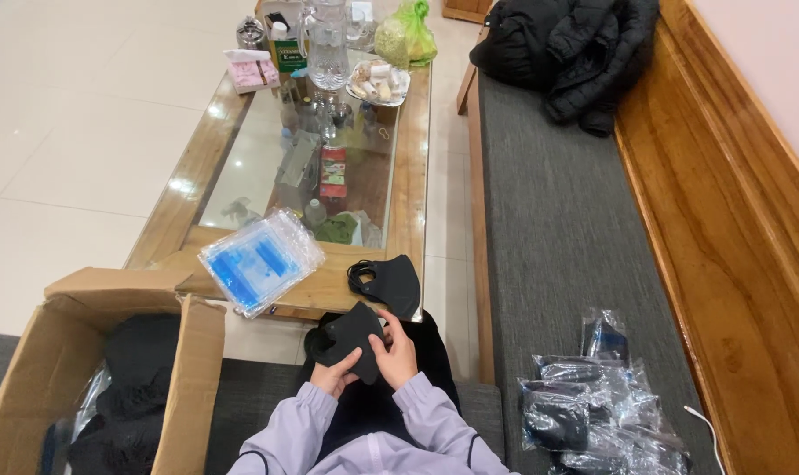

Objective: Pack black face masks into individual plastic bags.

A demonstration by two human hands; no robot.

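Standing at far left, a cardboard box (109, 369) holds dark cloth, with clear bags (260, 259) on the desk (408, 176) beyond. Left hand (336, 374) and right hand (396, 356) together pinch a black mask (351, 339) over the lap. Bagged masks (593, 413) lie on the bench at right.

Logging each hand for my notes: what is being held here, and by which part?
Both hands, left hand and right hand, hold one black face mask by its lower edge.

The face mask (353, 341) is matt black cloth. The tabletop (410, 189) is glossy varnished wood around glass. The pouches (260, 259) are shiny clear plastic; the box (188, 387) is dull brown cardboard.
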